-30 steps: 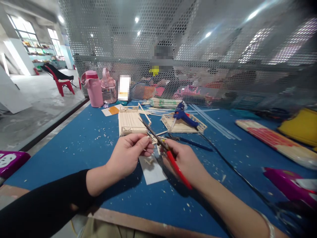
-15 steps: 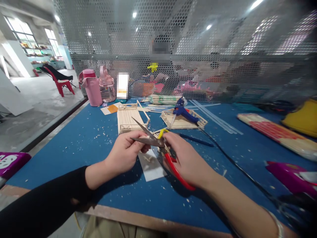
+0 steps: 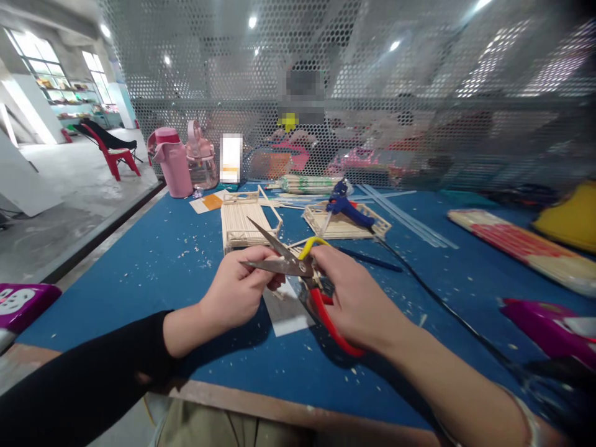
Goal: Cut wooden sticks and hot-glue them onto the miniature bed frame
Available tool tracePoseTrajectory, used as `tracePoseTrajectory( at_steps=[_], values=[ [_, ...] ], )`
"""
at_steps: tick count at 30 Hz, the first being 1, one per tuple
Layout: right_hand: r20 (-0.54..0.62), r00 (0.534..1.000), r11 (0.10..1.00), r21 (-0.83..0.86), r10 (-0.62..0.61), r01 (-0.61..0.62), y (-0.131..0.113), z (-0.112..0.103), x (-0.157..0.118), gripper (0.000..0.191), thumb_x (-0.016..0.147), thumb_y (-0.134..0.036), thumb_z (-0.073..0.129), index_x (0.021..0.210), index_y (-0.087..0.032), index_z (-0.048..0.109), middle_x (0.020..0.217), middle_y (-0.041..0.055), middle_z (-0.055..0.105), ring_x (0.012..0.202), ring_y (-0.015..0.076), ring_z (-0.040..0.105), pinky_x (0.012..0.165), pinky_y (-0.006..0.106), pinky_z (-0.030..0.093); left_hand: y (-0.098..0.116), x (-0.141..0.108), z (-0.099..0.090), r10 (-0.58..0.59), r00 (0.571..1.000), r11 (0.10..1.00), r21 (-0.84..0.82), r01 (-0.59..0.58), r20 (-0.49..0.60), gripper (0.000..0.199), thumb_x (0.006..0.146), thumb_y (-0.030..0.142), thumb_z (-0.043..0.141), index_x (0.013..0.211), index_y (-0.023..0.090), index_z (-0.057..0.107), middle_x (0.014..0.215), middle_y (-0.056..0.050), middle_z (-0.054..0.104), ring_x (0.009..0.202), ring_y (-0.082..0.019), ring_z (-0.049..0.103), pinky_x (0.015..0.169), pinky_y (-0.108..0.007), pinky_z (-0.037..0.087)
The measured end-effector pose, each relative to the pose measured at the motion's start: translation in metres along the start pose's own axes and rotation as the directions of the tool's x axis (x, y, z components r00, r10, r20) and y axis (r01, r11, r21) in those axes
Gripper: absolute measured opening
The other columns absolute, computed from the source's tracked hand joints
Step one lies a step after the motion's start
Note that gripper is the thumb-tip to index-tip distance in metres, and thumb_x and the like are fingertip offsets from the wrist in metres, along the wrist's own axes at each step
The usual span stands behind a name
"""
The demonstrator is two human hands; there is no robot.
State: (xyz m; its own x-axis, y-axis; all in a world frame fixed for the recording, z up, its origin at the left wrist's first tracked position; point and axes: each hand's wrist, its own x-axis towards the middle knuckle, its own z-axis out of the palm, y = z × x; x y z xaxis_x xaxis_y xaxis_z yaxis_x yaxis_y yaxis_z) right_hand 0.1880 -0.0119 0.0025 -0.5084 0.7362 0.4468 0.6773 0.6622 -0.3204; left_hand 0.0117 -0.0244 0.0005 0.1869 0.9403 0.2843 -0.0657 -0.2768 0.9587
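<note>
My right hand (image 3: 358,298) is wrapped round scissors (image 3: 305,268) with one red and one yellow handle. Their blades stand apart and point left, over the fingers of my left hand (image 3: 233,288). Those fingers are pinched together on a small pale wooden stick (image 3: 281,258), mostly hidden by the fingers and blades. Below the hands a sheet of white paper (image 3: 286,313) lies on the blue tabletop (image 3: 149,292). Just beyond them sits a small frame built of wooden sticks (image 3: 244,220), and to its right a second stick-built piece (image 3: 321,226).
A blue glue gun (image 3: 349,211) rests on the right stick piece, its black cable (image 3: 428,292) running toward the lower right. Clear glue sticks (image 3: 405,217), a bag of sticks (image 3: 512,248), a pink flask (image 3: 173,164) and a purple box (image 3: 544,329) stand around. Behind rises a perforated metal screen (image 3: 214,81).
The scissors have opened a little wider, and their yellow handle has swung up and to the right. My left hand keeps its pinch in nearly the same place.
</note>
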Motion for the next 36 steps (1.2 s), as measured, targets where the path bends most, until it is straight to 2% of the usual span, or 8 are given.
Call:
tracePoseTrajectory(
  at_steps=[6,11,16,20,23,26,31,36],
  values=[
    [0.022,0.997,0.997,-0.019,0.071,-0.070,0.000,0.000,-0.003,0.005,0.070,-0.023,0.046,0.074,-0.022,0.043,0.068,0.0028,0.054,0.057,0.0157,0.046,0.054,0.027,0.036,-0.004,-0.003,0.001,0.022,1.000,0.998,-0.054,-0.022,-0.003,0.027,0.080,0.032,0.057,0.057,0.017,0.053,0.053,0.001,0.050,0.052,-0.010,0.045,0.053,-0.024,0.038],
    [0.048,0.994,0.995,0.024,0.099,-0.100,0.001,0.002,-0.003,0.015,0.074,-0.032,0.047,0.067,-0.023,0.037,0.055,-0.0033,0.044,0.047,0.0117,0.034,0.048,0.025,0.028,-0.003,-0.002,-0.001,0.026,1.000,0.998,-0.052,-0.026,0.008,0.028,0.081,0.034,0.057,0.060,0.016,0.056,0.056,0.001,0.051,0.053,-0.010,0.046,0.054,-0.024,0.038],
    [0.104,0.981,0.971,0.162,0.163,-0.179,0.004,0.005,0.001,0.006,0.068,-0.021,0.045,0.072,-0.022,0.041,0.063,-0.0025,0.047,0.055,0.0125,0.041,0.051,0.024,0.033,-0.006,0.004,-0.003,-0.015,0.999,0.983,-0.180,0.020,0.028,0.030,0.079,0.041,0.061,0.063,0.016,0.055,0.056,0.002,0.051,0.052,-0.008,0.046,0.054,-0.022,0.040],
    [0.127,0.977,0.960,0.204,0.171,-0.195,0.006,0.003,0.003,0.017,0.064,-0.015,0.045,0.080,-0.021,0.043,0.068,-0.0019,0.050,0.060,0.0135,0.045,0.054,0.024,0.036,-0.010,0.006,-0.003,-0.057,0.997,0.964,-0.256,0.069,0.055,0.032,0.075,0.045,0.064,0.068,0.015,0.056,0.058,0.002,0.053,0.053,-0.008,0.048,0.054,-0.022,0.041],
    [0.109,0.988,0.982,0.145,0.105,-0.121,0.004,0.001,0.003,0.017,0.064,-0.015,0.048,0.080,-0.021,0.045,0.075,0.0016,0.054,0.065,0.0155,0.048,0.060,0.027,0.039,-0.012,0.005,-0.003,0.017,0.998,0.980,-0.198,-0.004,0.064,0.033,0.078,0.045,0.061,0.064,0.015,0.055,0.056,0.002,0.051,0.052,-0.008,0.047,0.053,-0.022,0.041],
    [0.090,0.995,0.993,0.101,0.051,-0.060,0.002,0.000,0.004,0.015,0.066,-0.016,0.049,0.080,-0.020,0.045,0.080,0.0051,0.056,0.070,0.0178,0.049,0.064,0.029,0.040,-0.010,0.005,-0.003,0.090,0.995,0.995,-0.058,-0.087,0.044,0.032,0.082,0.037,0.056,0.058,0.016,0.052,0.055,0.002,0.051,0.053,-0.009,0.047,0.054,-0.022,0.040],
    [0.068,0.998,0.997,0.071,0.014,-0.018,0.001,-0.001,0.002,0.012,0.068,-0.016,0.048,0.078,-0.021,0.043,0.079,0.0052,0.056,0.068,0.0176,0.048,0.063,0.029,0.039,-0.007,0.002,-0.006,0.191,0.982,0.975,0.114,-0.190,0.000,0.024,0.083,0.024,0.051,0.061,0.016,0.054,0.056,0.001,0.054,0.054,-0.010,0.050,0.053,-0.022,0.041],
    [0.078,0.997,0.995,0.097,-0.005,-0.003,0.003,-0.001,0.001,0.016,0.069,-0.019,0.051,0.085,-0.020,0.047,0.084,0.0063,0.058,0.073,0.0184,0.051,0.066,0.030,0.042,-0.006,0.001,-0.008,0.241,0.970,0.950,0.198,-0.240,0.022,0.022,0.082,0.016,0.048,0.062,0.016,0.055,0.057,0.000,0.056,0.055,-0.009,0.052,0.054,-0.021,0.042]
  ],
)
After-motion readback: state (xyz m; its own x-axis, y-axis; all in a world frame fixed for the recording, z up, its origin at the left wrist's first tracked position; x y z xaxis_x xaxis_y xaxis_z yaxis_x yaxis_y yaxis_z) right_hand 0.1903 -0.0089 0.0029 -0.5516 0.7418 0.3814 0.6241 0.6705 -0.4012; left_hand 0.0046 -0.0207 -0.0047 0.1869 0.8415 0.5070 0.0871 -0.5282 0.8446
